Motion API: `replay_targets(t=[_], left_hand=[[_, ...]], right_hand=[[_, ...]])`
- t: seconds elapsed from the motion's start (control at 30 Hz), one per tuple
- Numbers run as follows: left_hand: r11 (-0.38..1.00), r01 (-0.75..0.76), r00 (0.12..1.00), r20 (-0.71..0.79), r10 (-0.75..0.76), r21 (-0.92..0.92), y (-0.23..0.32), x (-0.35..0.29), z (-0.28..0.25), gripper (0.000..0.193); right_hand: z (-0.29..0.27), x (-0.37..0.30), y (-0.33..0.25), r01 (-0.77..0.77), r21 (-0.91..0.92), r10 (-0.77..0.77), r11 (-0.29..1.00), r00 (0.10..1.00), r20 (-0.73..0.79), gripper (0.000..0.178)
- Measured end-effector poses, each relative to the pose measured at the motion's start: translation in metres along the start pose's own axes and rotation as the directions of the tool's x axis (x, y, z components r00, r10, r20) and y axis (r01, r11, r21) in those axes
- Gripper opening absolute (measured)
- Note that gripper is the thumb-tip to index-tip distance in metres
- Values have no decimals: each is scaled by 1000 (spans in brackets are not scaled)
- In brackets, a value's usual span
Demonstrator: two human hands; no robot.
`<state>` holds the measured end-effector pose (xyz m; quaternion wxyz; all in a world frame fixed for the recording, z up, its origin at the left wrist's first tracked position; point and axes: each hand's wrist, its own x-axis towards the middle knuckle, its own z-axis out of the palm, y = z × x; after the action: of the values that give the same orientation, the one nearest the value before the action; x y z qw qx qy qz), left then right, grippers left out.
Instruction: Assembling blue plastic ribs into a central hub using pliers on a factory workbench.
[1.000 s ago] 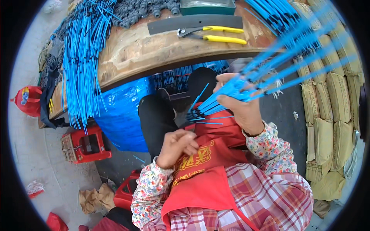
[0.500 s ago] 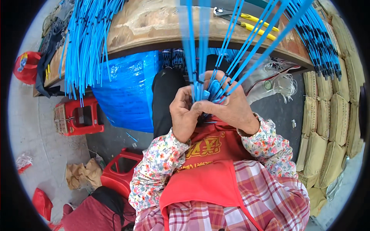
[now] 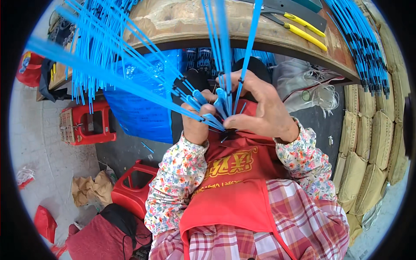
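Observation:
A spread bundle of thin blue strands with small black bands and flat blue loop-like ends [image 3: 221, 100] is held over my lap. My left hand [image 3: 197, 125] is closed round the left part of the bundle near its base, several strands fanning up and left from it. My right hand [image 3: 266, 113] curves round the right part. Its thumb presses at the black base [image 3: 229, 130], and its index finger is bent behind the upright strands, partly hidden by them. The far ends of the strands are blurred or out of view.
Blue strands lie in a heap [image 3: 93, 56] on the wooden table [image 3: 169, 21], left, and another bunch [image 3: 359, 47], right. Yellow-handled pliers [image 3: 303, 32] lie on the table. Below are a blue plastic sack [image 3: 138, 108] and red stools [image 3: 93, 123]. Tan packages [image 3: 368, 173] are stacked at right.
The strands have split and swung: part now leans far left with my left hand, which has dropped slightly. My right hand has opened wider around the upright strands.

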<state>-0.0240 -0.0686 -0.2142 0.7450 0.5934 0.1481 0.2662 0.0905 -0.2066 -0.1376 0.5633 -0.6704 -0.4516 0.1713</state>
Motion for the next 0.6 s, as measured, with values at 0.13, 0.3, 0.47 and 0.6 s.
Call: replay_targets(t=[0.13, 0.3, 0.47, 0.6], left_hand=[[978, 59, 998, -2, -60, -200, -4, 8, -13, 19], [741, 291, 921, 386, -46, -605, 8, 30, -40, 32], [741, 379, 884, 453, -113, -554, 14, 34, -50, 35], [770, 387, 867, 485, -117, -507, 15, 30, -51, 30]], right_hand=[[-3, -3, 10, -30, 177, 48, 984, 994, -98, 62], [20, -17, 26, -173, 506, 154, 845, 985, 79, 55], [47, -25, 30, -248, 370, 115, 895, 931, 346, 55], [40, -20, 29, -338, 253, 199, 907, 871, 450, 39]])
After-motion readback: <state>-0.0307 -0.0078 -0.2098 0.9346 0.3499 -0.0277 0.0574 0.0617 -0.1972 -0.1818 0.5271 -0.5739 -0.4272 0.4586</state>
